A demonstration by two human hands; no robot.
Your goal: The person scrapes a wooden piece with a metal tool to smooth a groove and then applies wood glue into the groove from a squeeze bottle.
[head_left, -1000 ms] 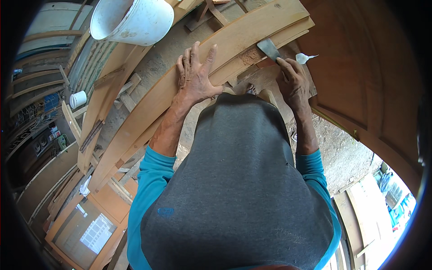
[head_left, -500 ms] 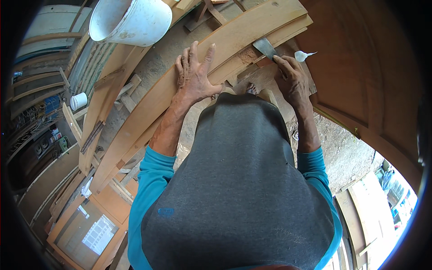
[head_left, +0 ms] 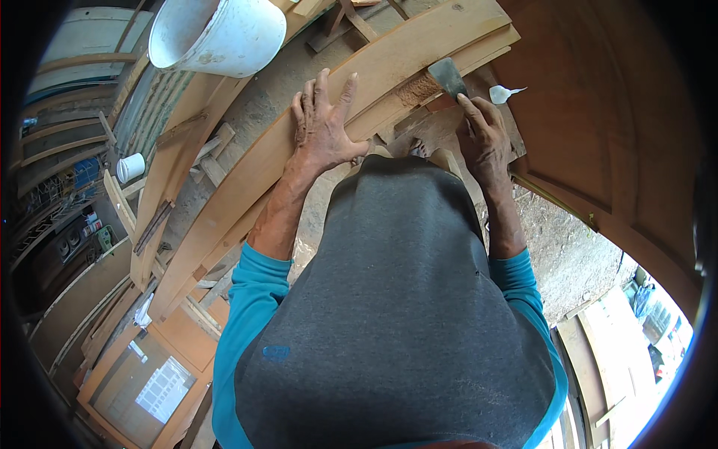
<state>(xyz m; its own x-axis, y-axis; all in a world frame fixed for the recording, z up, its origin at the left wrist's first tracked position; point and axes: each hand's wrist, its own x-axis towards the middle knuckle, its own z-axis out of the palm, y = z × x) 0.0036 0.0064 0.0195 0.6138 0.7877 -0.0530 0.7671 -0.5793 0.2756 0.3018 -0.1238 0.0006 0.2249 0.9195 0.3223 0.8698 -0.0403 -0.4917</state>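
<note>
My left hand [head_left: 323, 123] rests with spread fingers on the edge of a long wooden board [head_left: 247, 179], its thumb pointing right. In my right hand [head_left: 485, 138] is a putty knife [head_left: 447, 77], its flat metal blade angled up and left over the board's stepped edge. A rough patch of brown filler [head_left: 417, 91] lies on that lower step, just left of the blade. Close to the right of the knife, a small white cone-shaped nozzle [head_left: 502, 94] sits by the corner of a brown wooden panel [head_left: 576, 112]. The fingers hide the knife's handle.
A large white bucket [head_left: 239, 37] stands at the upper left, and a small white container [head_left: 131, 168] farther left. Planks and offcuts lie beyond the board. A framed glass panel [head_left: 142, 382] is at the lower left. More boards [head_left: 598, 367] lie at the lower right.
My right hand has shifted slightly right and down with the putty knife, uncovering more of the filler patch. The left hand stays in place.
</note>
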